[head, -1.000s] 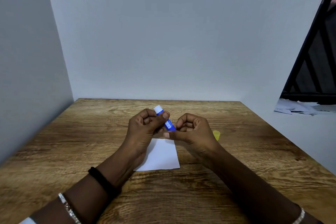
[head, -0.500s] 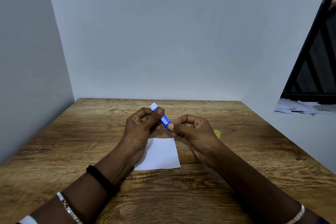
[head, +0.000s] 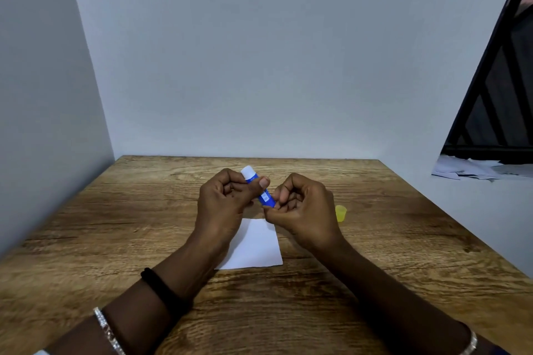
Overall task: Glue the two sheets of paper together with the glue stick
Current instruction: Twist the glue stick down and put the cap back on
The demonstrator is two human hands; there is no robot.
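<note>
A blue glue stick (head: 265, 197) with its white end (head: 248, 172) pointing up and away is held above the wooden table (head: 115, 239). My left hand (head: 225, 204) grips its upper body with curled fingers and thumb. My right hand (head: 302, 210) pinches its lower end between thumb and fingers. White paper (head: 255, 245) lies flat on the table under both hands; I cannot tell if it is one sheet or two. A small yellow cap (head: 341, 213) lies on the table just right of my right hand.
Grey walls close the table at the left and back. At the far right, beyond the table, lies a heap of papers (head: 478, 170) below a dark frame (head: 496, 95).
The glue stick has shifted slightly up and left between the hands. My right hand's fingers have moved along its lower end. The paper and cap stay where they were.
</note>
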